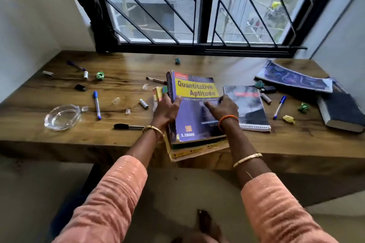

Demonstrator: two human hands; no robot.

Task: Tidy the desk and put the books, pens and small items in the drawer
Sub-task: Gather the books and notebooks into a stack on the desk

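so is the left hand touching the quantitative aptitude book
Touching. The head view shows the left hand gripping the spine edge of the Quantitative Aptitude book, thumb on its cover.

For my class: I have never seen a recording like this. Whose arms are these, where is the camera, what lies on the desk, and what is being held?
There is no machine here. One wide-angle camera sits on a person's head, looking down at their own arms in orange sleeves. The left hand grips the spine edge of the Quantitative Aptitude book, and the right hand rests on its cover. That book tops a stack of books overhanging the near edge of the wooden desk. Scattered around are a spiral notebook, a dark book, a blue pen, a glass ashtray and crumpled paper bits. No drawer is visible.
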